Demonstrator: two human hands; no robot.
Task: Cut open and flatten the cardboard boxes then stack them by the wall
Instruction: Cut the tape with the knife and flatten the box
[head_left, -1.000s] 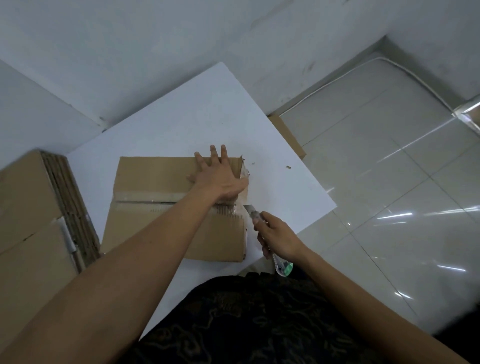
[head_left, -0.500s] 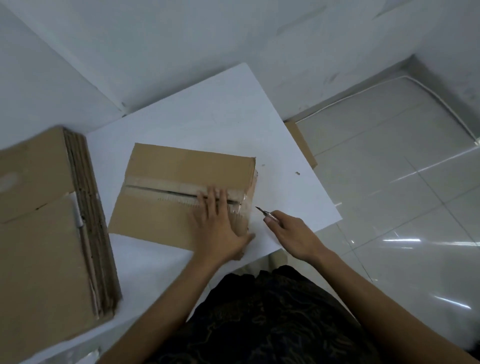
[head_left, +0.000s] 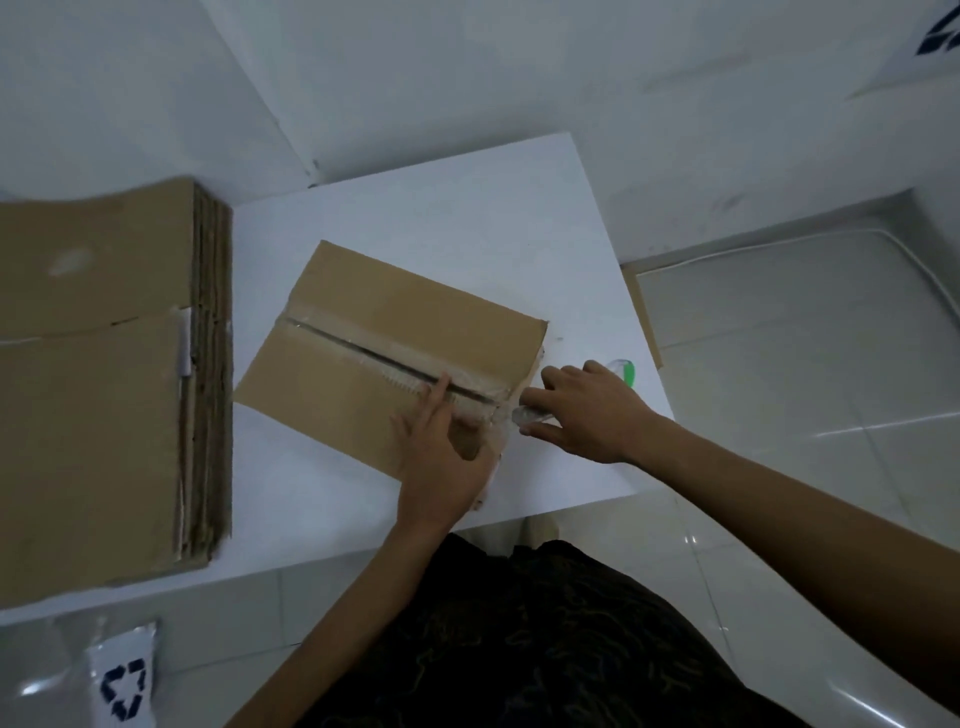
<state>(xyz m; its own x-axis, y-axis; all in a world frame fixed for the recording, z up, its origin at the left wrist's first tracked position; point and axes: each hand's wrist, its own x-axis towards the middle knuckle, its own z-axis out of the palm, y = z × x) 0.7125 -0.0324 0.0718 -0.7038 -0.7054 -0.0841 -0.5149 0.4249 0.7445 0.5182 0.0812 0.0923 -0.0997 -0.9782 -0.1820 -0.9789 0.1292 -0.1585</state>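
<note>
Two hands work at the right end of one cardboard box (head_left: 395, 306), which sits mid-way across the white table (head_left: 467, 208). Left hand (head_left: 441, 457): fingers straight, palm down, pressing the box top near its right end, forefinger laid along the taped seam (head_left: 358, 347). Right hand (head_left: 587, 410): just off the box's right edge, curled round a utility knife (head_left: 627, 371); the green butt shows past the knuckles, the front end meets the box at the seam. Blade too blurred to make out. Stack of flattened cardboard (head_left: 93, 389) at the table's left, well apart from both hands.
</note>
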